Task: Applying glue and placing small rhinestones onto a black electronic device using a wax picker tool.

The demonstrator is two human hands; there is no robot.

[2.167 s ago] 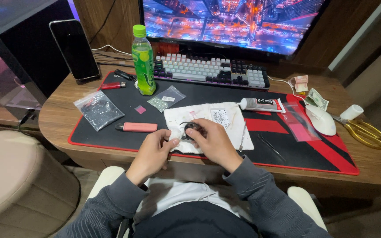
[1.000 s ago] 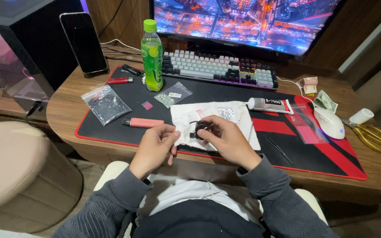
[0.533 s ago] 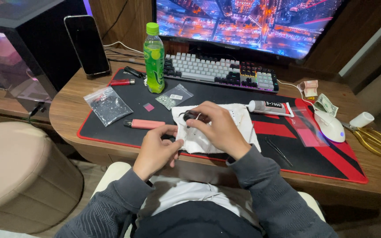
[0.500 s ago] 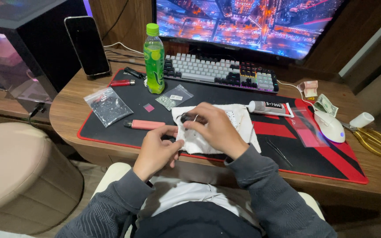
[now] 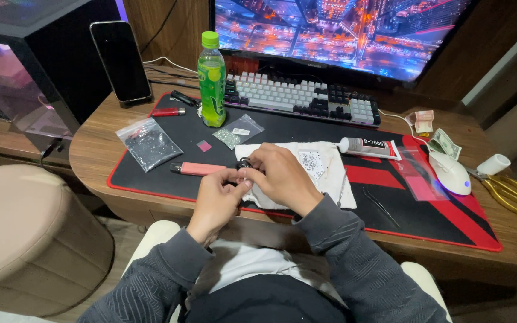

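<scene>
- Our left hand point(image 5: 215, 197) and right hand point(image 5: 279, 176) both pinch a small dark object point(image 5: 244, 164) over the white cloth point(image 5: 330, 179), near the desk's point(image 5: 91, 149) front edge.
- Work looks midway: gem sheet point(image 5: 312, 162), glue tube point(image 5: 369, 147), gem bag point(image 5: 148, 143) and pink stick point(image 5: 197, 169) lie out.
- A thin pick point(image 5: 381, 206) lies close by; nothing blocks our hands.

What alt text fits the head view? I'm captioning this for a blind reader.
A person's left hand and right hand pinch a small dark object over a white cloth on a black and red desk mat, with a green bottle, keyboard and glue tube around.
</scene>
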